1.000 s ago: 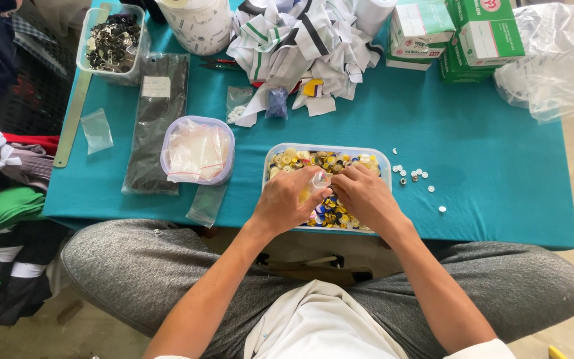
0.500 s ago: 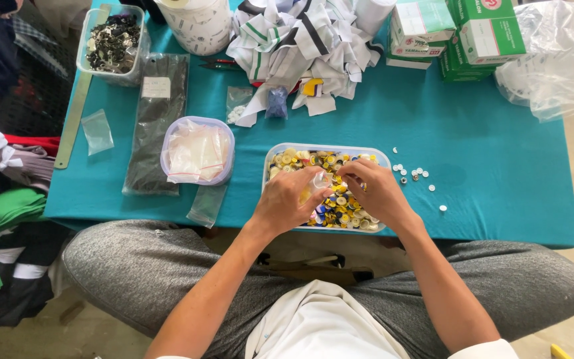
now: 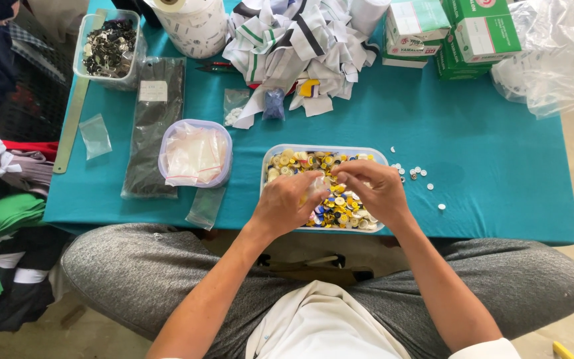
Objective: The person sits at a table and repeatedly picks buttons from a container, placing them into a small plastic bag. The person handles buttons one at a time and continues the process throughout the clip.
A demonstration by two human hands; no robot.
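A person's left hand (image 3: 286, 203) and right hand (image 3: 373, 191) are meeting over a clear tub of mixed buttons (image 3: 293, 159) at the teal table's (image 3: 499, 186) six-o'clock edge, fingertips pinched together, seemingly on a small clear bag. Buttons are risking spilling off that near edge; loose white buttons (image 3: 414, 174) are already lying at three o'clock.

Grey heathered trousers, white top with short sleeves; forearms bare, no rings or watch visible.
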